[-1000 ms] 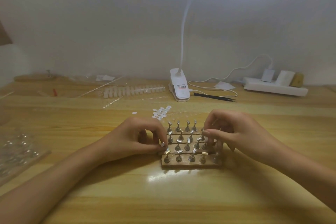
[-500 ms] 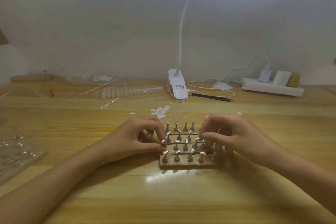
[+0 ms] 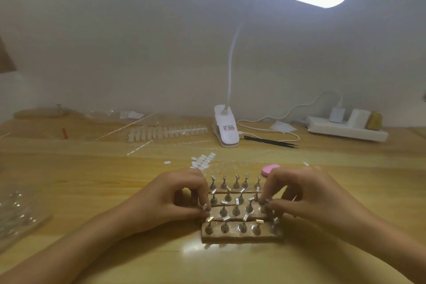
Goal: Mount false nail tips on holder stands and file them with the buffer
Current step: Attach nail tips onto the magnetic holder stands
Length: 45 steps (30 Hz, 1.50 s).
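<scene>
Several rows of small metal holder stands (image 3: 236, 207) stand on brown base strips (image 3: 242, 236) at the middle of the wooden desk. My left hand (image 3: 175, 198) pinches the leftmost stand of the third row (image 3: 204, 207) between thumb and fingertips. My right hand (image 3: 302, 193) pinches a stand at the right end of that row (image 3: 264, 206). Behind my right hand a pink buffer (image 3: 270, 169) lies partly hidden. Loose white adhesive pads (image 3: 202, 161) lie just beyond the stands. A strip of false nail tips (image 3: 166, 133) lies further back.
A white clip lamp (image 3: 226, 130) stands behind the stands, its cable running to a power strip (image 3: 345, 130) at the back right. Black tweezers (image 3: 270, 142) lie beside the lamp. A clear bag of metal parts (image 3: 16, 212) sits at the left edge.
The view tilted up a little and the pink buffer came into sight behind my right hand. Both hands stay pinched at the two ends of the stand rows.
</scene>
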### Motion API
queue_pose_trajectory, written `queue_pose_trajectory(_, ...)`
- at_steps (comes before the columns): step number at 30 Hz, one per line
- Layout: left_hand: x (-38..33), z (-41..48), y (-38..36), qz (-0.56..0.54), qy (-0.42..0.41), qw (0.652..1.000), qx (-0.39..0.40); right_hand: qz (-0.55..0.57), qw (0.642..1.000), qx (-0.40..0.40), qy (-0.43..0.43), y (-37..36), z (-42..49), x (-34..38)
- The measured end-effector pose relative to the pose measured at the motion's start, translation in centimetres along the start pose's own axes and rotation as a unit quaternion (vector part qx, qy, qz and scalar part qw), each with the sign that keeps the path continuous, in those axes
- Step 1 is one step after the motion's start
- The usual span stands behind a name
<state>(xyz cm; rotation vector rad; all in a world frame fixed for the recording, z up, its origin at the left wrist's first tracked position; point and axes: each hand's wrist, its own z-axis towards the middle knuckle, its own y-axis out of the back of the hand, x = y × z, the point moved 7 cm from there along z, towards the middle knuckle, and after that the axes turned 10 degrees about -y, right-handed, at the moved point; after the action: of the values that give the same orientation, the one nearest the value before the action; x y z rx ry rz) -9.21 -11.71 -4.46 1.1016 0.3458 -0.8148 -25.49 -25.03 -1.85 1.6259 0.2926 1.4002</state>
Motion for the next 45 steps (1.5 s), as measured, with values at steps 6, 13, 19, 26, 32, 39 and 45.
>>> queue_pose_trajectory(6,-0.2,-0.1,0.3,0.016,-0.028,0.999,-0.009,0.026,0.999,0.000,0.033,1.4,1.0,2.4)
queue_pose_trajectory(13,0.7,-0.2,2.2,-0.099,0.035,0.988,-0.111,-0.003,0.993,0.038,0.113,-1.2,2.8,6.4)
queue_pose_trajectory(19,2.1,-1.4,5.6,-0.185,0.066,0.935,-0.294,-0.154,0.969,0.088,0.170,-5.3,3.9,8.3)
queue_pose_trajectory(26,1.3,-0.7,4.5,-0.191,0.056,0.943,-0.266,-0.222,0.956,0.101,0.165,-5.8,4.2,8.3)
queue_pose_trajectory(32,-0.4,0.0,3.6,-0.200,0.040,0.948,-0.244,0.089,0.988,0.005,0.126,-0.6,3.8,8.9)
queue_pose_trajectory(39,-1.8,1.1,1.7,-0.246,0.022,0.945,-0.216,0.133,0.978,0.034,0.156,-1.1,1.8,9.4)
queue_pose_trajectory(45,-1.4,0.7,1.8,-0.136,0.050,0.982,-0.122,0.098,0.989,-0.003,0.114,1.7,0.9,5.5)
